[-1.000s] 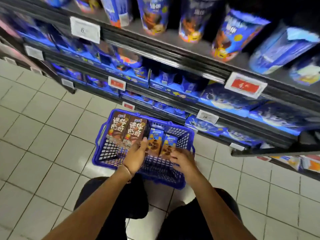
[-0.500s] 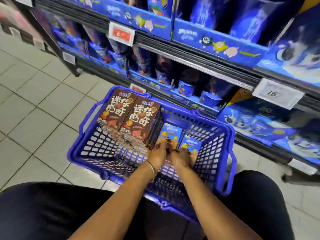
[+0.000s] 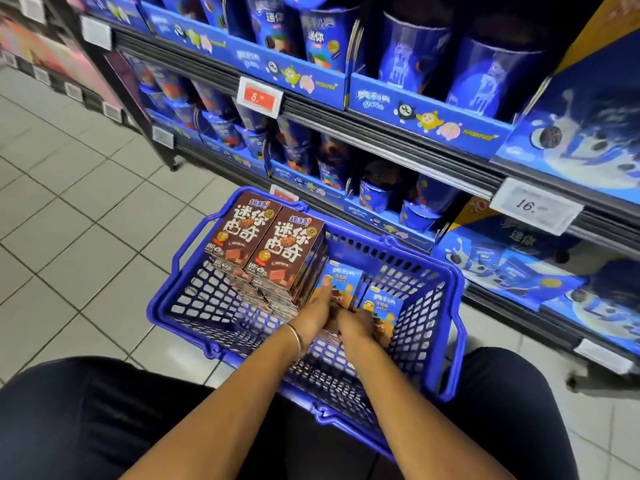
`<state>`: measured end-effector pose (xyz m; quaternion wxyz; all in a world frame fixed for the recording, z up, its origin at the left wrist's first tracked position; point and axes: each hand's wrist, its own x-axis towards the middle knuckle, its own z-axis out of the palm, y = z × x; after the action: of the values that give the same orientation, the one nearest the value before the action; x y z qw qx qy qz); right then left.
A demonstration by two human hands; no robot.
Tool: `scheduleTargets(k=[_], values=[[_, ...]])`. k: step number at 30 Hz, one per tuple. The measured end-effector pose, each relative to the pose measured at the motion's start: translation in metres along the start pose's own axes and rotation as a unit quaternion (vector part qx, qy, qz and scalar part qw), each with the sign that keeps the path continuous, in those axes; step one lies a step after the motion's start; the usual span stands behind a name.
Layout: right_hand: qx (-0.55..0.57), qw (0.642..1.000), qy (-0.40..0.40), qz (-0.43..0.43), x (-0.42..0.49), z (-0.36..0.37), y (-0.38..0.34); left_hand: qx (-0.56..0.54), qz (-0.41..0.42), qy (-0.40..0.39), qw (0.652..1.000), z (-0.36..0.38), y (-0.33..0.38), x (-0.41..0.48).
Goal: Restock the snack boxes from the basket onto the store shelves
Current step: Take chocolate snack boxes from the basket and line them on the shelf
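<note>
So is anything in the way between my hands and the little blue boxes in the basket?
Nothing visible does. Left hand and right hand hold the small blue cardboard snack boxes in the blue plastic basket; the brown cardboard boxes stand beside them, not between.

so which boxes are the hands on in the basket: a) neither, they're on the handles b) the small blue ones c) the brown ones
b: the left hand and right hand meet at the small blue boxes in the basket, right of the brown boxes.
</note>
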<state>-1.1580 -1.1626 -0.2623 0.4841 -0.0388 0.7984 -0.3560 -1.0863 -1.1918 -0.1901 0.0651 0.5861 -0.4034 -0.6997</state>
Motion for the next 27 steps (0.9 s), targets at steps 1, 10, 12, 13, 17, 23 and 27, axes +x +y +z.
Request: scheduleTargets(k=[1,10,12,13,17,23,27], values=[[0.022,1.000,0.004,0.008,0.000,0.000,-0.001,-0.008,-0.005,-0.010,1.000,-0.001,0.002,-0.002],[0.143,0.986,0.008,0.083,-0.010,-0.010,0.001,0.082,0.007,0.007,0.997,-0.005,0.009,-0.006],[0.127,0.989,0.005,0.075,-0.014,-0.023,-0.001,0.151,0.053,0.033,0.987,-0.012,0.012,-0.005],[0.119,0.991,0.002,0.062,-0.017,-0.031,-0.002,0.168,0.075,0.040,0.982,-0.016,0.014,-0.004],[0.183,0.978,-0.097,-0.006,-0.044,-0.062,-0.007,0.149,0.106,0.022,0.983,-0.022,0.027,-0.002],[0.262,0.941,-0.208,-0.049,-0.060,-0.082,-0.020,0.039,0.134,-0.009,0.990,-0.021,0.044,-0.012],[0.220,0.975,0.039,-0.007,-0.023,-0.068,-0.006,-0.009,0.146,-0.036,0.989,-0.023,0.064,-0.026]])
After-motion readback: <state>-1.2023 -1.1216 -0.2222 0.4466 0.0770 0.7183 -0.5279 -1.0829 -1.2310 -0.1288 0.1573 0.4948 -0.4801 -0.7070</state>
